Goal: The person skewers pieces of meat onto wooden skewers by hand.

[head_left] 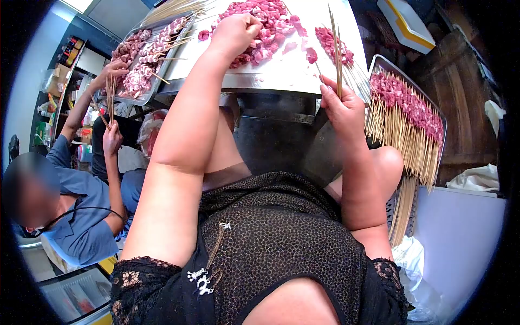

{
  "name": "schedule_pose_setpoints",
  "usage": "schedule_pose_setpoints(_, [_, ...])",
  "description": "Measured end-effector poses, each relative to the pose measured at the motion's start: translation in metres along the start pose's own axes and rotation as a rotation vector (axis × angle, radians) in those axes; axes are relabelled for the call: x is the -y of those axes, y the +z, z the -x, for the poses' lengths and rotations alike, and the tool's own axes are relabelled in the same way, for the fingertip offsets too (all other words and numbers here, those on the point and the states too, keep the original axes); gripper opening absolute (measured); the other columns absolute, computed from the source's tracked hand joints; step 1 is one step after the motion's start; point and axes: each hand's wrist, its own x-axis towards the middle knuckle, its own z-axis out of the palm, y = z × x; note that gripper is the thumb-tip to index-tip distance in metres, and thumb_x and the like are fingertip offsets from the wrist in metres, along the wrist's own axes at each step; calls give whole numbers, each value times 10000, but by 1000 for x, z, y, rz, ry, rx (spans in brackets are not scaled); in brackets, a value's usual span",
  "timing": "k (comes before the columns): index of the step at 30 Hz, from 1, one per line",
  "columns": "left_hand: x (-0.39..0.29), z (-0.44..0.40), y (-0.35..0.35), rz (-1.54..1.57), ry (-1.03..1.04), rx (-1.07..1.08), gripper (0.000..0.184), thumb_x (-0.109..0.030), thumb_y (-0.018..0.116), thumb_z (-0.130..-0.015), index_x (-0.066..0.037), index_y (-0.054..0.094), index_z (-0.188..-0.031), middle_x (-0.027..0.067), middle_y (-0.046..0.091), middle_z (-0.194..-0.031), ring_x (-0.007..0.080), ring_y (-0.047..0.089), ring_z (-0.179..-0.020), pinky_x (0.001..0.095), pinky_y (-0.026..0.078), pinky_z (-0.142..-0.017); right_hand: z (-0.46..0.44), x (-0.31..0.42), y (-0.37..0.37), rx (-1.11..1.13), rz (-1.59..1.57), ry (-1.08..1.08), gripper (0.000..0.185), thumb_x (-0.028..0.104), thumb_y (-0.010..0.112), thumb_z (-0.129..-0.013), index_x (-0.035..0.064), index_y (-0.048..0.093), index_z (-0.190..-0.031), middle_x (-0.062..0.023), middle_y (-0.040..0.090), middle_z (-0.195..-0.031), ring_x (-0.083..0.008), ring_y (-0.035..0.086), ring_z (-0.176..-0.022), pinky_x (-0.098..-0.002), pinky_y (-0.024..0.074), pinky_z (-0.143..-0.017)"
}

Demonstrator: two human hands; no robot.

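My left hand (235, 35) reaches over a large pile of cut raw meat (268, 46) on the white tabletop. Its fingers are curled closed at the pile's upper edge, and I cannot make out what is between them. Off the table's near edge, my right hand (344, 105) grips several thin bamboo skewers (338, 62) that point upward. One skewer leans left, with a single meat piece (311, 55) at its tip. Behind these skewers lies a smaller heap of meat (326, 39).
To the right, a metal tray (444, 127) holds rows of meat skewers (406, 103). Another tray (189, 27) of threaded meat stands at the table's left. Beside it, a co-worker (86, 200) holds sticks. A white box (406, 27) with a yellow band sits at upper right.
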Motion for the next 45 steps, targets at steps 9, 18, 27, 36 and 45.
schedule_pose_setpoints(9, [-10, 0, 13, -381, 84, 117, 201, -195, 622, -740, -116, 672, -917, 120, 633, -885, 293, 602, -863, 379, 477, -778, -2, -4, 3, 5, 4, -40, 257, 117, 619, -847, 18, 631, -1083, 43, 535, -651, -21, 458, -577, -160, 355, -530])
schedule_pose_setpoints(18, [23, -2, -7, 351, -192, -82, 192, -208, 607, -849, -53, 671, -943, 23, 657, -800, 75, 572, -684, 226, 457, -623, 3, 5, 0, -15, 10, -27, 259, 118, 610, -853, 20, 625, -1091, 43, 532, -646, -17, 448, -573, -161, 345, -520])
schedule_pose_setpoints(27, [13, 2, -11, 904, -191, -31, 182, -73, 596, -850, 5, 626, -1011, 67, 651, -884, 112, 618, -772, 230, 510, -719, -1, 1, 3, -9, 4, -56, 264, 116, 602, -862, 0, 614, -1098, 44, 527, -642, -10, 435, -557, -157, 334, -505])
schedule_pose_setpoints(36, [4, 24, -26, 157, -19, 37, 278, -42, 630, -805, -75, 621, -1082, 52, 674, -868, 74, 595, -763, 218, 478, -699, 0, 3, 4, -7, 18, -41, 252, 123, 590, -875, 24, 608, -1106, 39, 529, -650, 0, 394, -492, -143, 277, -436])
schedule_pose_setpoints(45, [3, 43, -8, -351, 112, 373, 154, -223, 642, -738, -97, 676, -820, 125, 646, -789, 284, 624, -749, 366, 491, -692, -4, -2, 3, 3, 22, -45, 267, 123, 593, -869, -5, 608, -1103, 47, 529, -644, -1, 413, -534, -150, 303, -480])
